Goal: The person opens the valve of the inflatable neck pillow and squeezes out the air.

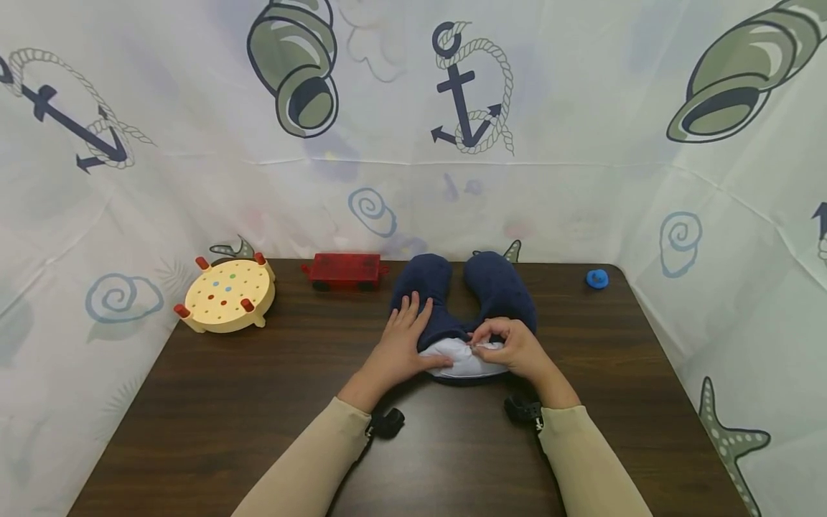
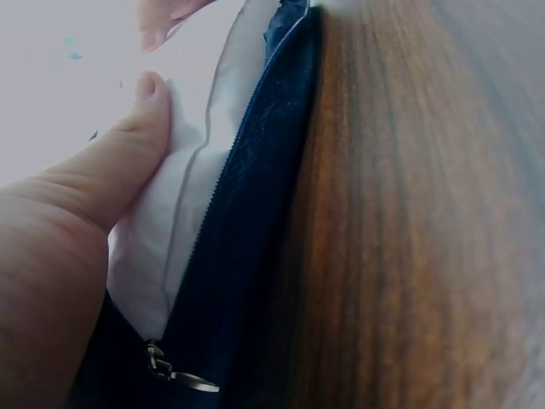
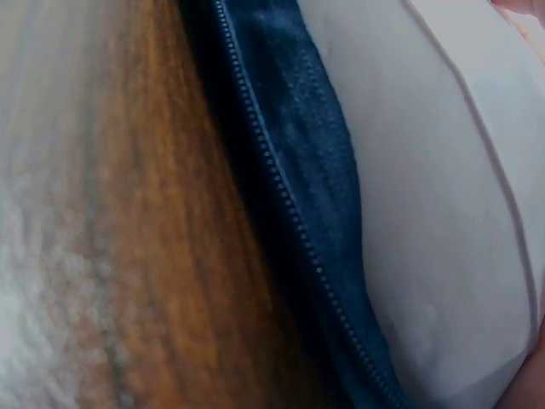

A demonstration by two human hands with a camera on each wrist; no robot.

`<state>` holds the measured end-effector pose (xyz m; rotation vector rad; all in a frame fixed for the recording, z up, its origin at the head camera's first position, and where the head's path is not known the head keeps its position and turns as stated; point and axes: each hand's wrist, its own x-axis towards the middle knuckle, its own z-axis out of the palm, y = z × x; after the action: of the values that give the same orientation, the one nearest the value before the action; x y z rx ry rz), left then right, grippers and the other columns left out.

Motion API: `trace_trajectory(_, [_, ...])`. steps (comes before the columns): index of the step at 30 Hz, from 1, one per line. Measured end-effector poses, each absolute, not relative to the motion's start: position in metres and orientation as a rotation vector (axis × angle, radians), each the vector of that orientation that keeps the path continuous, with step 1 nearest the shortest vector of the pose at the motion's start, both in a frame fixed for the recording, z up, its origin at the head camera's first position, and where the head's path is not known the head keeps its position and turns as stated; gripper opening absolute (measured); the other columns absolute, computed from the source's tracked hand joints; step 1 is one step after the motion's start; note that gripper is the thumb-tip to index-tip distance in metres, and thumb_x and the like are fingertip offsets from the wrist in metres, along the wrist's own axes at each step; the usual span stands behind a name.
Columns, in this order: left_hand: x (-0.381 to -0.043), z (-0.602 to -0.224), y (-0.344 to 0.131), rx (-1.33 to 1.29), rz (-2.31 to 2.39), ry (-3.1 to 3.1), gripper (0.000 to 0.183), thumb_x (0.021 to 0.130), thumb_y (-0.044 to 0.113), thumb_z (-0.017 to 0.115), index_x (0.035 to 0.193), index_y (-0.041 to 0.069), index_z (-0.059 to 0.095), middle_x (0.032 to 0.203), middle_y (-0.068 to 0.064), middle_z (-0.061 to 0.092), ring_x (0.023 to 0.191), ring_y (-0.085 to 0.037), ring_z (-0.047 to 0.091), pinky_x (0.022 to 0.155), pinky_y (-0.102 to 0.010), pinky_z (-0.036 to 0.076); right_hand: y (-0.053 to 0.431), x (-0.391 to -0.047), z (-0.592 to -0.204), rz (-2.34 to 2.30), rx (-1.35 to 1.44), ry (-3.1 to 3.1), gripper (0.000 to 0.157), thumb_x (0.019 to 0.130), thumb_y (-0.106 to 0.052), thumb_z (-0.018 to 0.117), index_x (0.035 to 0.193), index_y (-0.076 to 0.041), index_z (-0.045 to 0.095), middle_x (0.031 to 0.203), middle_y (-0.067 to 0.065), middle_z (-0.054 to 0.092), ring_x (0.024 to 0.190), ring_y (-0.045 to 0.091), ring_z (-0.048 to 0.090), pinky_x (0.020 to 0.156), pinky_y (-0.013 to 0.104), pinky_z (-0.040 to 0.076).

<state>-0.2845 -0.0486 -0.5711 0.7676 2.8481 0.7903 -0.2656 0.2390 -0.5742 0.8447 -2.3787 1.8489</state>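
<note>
A navy U-shaped neck pillow lies on the table, curved end toward me. Its cover gapes along an undone zipper, baring the white inner cushion. My left hand rests over the left side with fingers spread on the navy fabric and thumb laid on the white. In the left wrist view, the metal zipper pull hangs at one end of the opening. My right hand pinches the white inner cushion near the opening's upper edge. The right wrist view shows zipper teeth beside the white fabric, with that hand mostly out of frame.
On the dark wooden table, a cream round pegged toy stands at back left. A red toy wagon is left of the pillow, by the back edge. A small blue object lies at back right. A printed curtain surrounds the table.
</note>
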Motion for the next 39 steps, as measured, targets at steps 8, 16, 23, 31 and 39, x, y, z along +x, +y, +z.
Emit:
trace_trajectory(8, [-0.284,-0.567,-0.049,0.769,0.825,2.811,0.123,0.087,0.074,0.079,0.176,0.023,0.012,0.184,-0.012,-0.002,0.172,-0.034,-0.005,0.139,-0.056,0.005,0.238,-0.264,-0.572,1.850,0.859,-2.359,0.017,0.086,0.006,0.087,0.097,-0.006,0.080,0.096,0.016,0.079,0.090,0.010,0.071,0.079,0.021,0.056])
trace_trajectory(16, [-0.284,-0.561,-0.049,0.762,0.902,2.780,0.119,0.087,0.066,0.084,0.176,0.021,0.019,0.183,-0.014,0.004,0.171,-0.037,0.000,0.138,-0.058,0.009,0.240,-0.266,-0.574,1.901,0.783,-2.391,0.017,0.085,0.006,0.088,0.096,-0.006,0.081,0.095,0.014,0.080,0.088,0.009,0.070,0.078,0.021,0.056])
trace_trajectory(23, [-0.284,-0.562,-0.049,0.758,0.923,2.777,0.118,0.087,0.066,0.084,0.176,0.023,0.018,0.183,-0.013,0.005,0.171,-0.036,0.001,0.138,-0.056,0.010,0.241,-0.266,-0.575,1.895,0.809,-2.380,0.017,0.087,0.006,0.086,0.097,-0.005,0.080,0.097,0.015,0.080,0.088,0.010,0.069,0.078,0.023,0.056])
trace_trajectory(31, [-0.286,-0.563,-0.048,0.744,0.945,2.776,0.117,0.087,0.062,0.086,0.176,0.022,0.020,0.183,-0.013,0.006,0.171,-0.035,0.002,0.138,-0.057,0.011,0.240,-0.268,-0.576,1.881,0.800,-2.393,0.017,0.087,0.005,0.087,0.097,-0.007,0.081,0.097,0.010,0.081,0.088,0.010,0.069,0.079,0.022,0.056])
trace_trajectory(39, [-0.287,-0.566,-0.048,0.755,0.938,2.780,0.112,0.089,0.063,0.084,0.175,0.024,0.022,0.183,-0.013,0.008,0.172,-0.035,0.004,0.139,-0.054,0.011,0.239,-0.267,-0.577,1.893,0.782,-2.395,0.017,0.087,0.005,0.087,0.096,-0.007,0.081,0.097,0.010,0.080,0.088,0.010,0.069,0.078,0.022,0.056])
